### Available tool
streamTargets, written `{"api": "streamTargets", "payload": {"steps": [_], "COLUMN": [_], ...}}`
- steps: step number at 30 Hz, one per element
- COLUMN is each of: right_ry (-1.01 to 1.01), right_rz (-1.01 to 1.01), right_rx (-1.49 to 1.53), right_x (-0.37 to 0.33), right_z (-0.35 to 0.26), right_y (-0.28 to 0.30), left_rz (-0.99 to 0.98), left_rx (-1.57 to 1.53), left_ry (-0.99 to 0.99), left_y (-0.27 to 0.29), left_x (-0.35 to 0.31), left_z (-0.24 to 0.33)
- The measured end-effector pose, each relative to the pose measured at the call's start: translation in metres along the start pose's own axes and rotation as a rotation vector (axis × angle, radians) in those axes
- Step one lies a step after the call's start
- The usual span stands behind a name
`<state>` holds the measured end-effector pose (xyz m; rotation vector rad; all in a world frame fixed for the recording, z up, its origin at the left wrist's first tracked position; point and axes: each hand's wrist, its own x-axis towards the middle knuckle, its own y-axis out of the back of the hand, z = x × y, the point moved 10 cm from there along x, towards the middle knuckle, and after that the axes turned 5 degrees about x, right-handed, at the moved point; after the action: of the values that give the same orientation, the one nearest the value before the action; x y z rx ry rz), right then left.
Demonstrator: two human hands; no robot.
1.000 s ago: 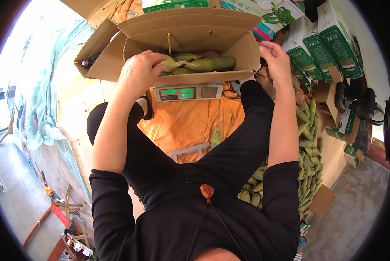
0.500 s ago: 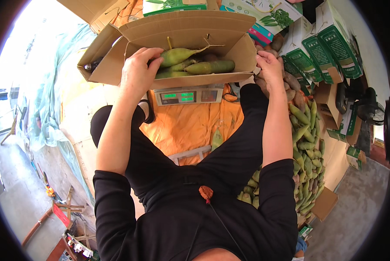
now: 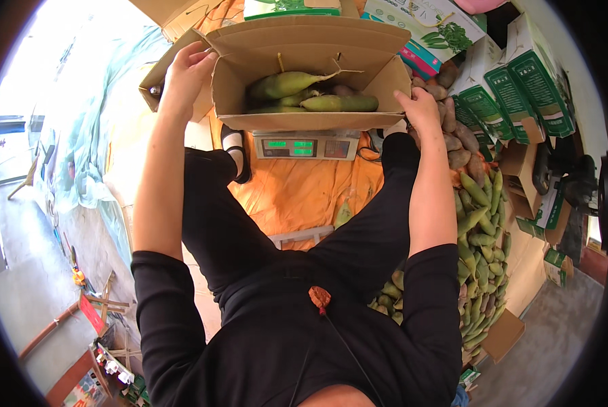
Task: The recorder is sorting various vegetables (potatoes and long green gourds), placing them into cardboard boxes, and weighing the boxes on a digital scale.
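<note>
An open brown cardboard box (image 3: 297, 121) rests on a grey digital scale (image 3: 307, 144) in front of me. Inside it lie several long green vegetables (image 3: 317, 95) with dry stalks. My left hand (image 3: 185, 71) grips the box's left wall and flap. My right hand (image 3: 420, 108) holds the box's right front corner. My black-clad legs bend to either side of the scale.
An orange cloth (image 3: 304, 193) covers the ground under the scale. A long heap of green vegetables (image 3: 480, 230) and brownish ones (image 3: 453, 142) runs along my right. Green-and-white printed cartons (image 3: 521, 88) are stacked beyond it. More cardboard (image 3: 175, 13) and pale sheeting (image 3: 93, 122) lie at the left.
Both hands left the vegetables and moved outward to the box's two sides. The box now sits higher in view, its flaps spread wider.
</note>
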<state>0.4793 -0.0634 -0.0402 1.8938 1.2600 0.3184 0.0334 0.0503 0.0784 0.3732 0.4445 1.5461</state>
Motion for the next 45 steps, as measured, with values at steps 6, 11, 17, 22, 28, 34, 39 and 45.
{"api": "streamTargets", "payload": {"steps": [6,11,17,22,28,34,39,45], "right_ry": [-0.076,-0.083,-0.099,-0.153,-0.234,-0.156,-0.115,-0.061], "right_rz": [-0.066,-0.057,-0.041,-0.099,-0.126,-0.034,-0.023,-0.075], "right_rx": [-0.114,-0.151,-0.140,-0.126,-0.136,-0.086,0.120,0.328], "right_x": [-0.011,-0.014,-0.005,-0.005,-0.004,-0.003,0.001,-0.001], "right_z": [-0.012,-0.017,-0.004,-0.001,0.002,-0.003,-0.010,-0.074], "right_y": [0.002,0.006,0.001,-0.005,-0.008,-0.008,-0.013,-0.021], "left_rz": [-0.086,-0.260,-0.352,-0.352,-0.396,-0.391,-0.324,-0.277], "left_rx": [0.268,0.585,0.751,0.779,0.741,0.817,0.740,0.549], "left_ry": [0.012,0.117,0.094,0.080,0.226,0.224,0.140,0.257], "left_y": [0.010,0.004,-0.024,-0.031,-0.038,-0.036,-0.023,0.020], "left_x": [0.016,0.019,0.017,0.024,0.020,0.025,0.035,0.037], "left_z": [-0.026,-0.064,-0.087,-0.103,-0.111,-0.114,-0.125,-0.143]}}
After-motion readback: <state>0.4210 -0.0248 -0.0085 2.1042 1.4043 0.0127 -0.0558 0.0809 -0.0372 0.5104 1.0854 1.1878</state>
